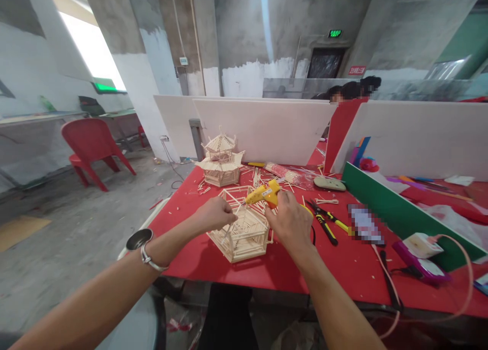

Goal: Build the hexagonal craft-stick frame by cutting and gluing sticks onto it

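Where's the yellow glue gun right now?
In the head view, the yellow glue gun is just right of centre, in the right hand, pointing left by the hexagonal stick frame.

One left hand, one right hand — one yellow glue gun, one stick pagoda, one hexagonal stick frame — one bracelet!

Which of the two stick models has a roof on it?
The back stick model, by the white partition: its tiered roofs rise to a point. The nearer model, by the yellow glue gun, is an open-topped frame.
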A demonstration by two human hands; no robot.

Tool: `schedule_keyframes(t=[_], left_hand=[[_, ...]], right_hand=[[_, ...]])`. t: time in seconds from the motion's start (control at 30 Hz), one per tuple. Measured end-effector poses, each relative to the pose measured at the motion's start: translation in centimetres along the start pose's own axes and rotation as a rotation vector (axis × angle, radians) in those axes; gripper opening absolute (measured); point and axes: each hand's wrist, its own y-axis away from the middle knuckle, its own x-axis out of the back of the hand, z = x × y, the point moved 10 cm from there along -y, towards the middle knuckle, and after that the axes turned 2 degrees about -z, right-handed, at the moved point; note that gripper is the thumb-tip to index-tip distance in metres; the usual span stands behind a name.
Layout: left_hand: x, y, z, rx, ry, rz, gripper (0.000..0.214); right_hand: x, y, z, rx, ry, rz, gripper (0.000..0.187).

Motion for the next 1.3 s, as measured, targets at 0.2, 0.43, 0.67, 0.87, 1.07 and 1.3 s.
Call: schedule_keyframes(t=[0.2,0.43,0.67,0.87,1.07,1.3], left_hand=[[0.1,-0.2,0.0,-0.013,-0.005,0.015,0.026],[-0.1,-0.3,0.4,-0.014,0.004,0.006,0.025],[-0.1,-0.2,0.7,-0.025,0.036,-0.038,0.025],[0.1,-0.3,0.9,-0.014,0.082,-0.068,0.027],[0.0,-0.4,1.1,-0.033,0.073,-0.071,0.026],[-0.1,-0.6,0.9,-0.033,0.067,-0.073,0.026]], right_hand=[[0.0,0.4,0.7,-0.033,-0.004,0.032,0.038],[1.1,1.6,0.8,-0.044,-0.031,0.018,0.035],[1.3,5.6,0.2,0.021,-0.115,0.082,0.032],[1.0,7.8,-0.5,0.078,-0.11,0.188,0.027],[1.0,7.8,-0.9,0.102,-0.083,0.212,0.027],[0.8,7.9,-1.2,0.123,-0.068,0.223,0.03]])
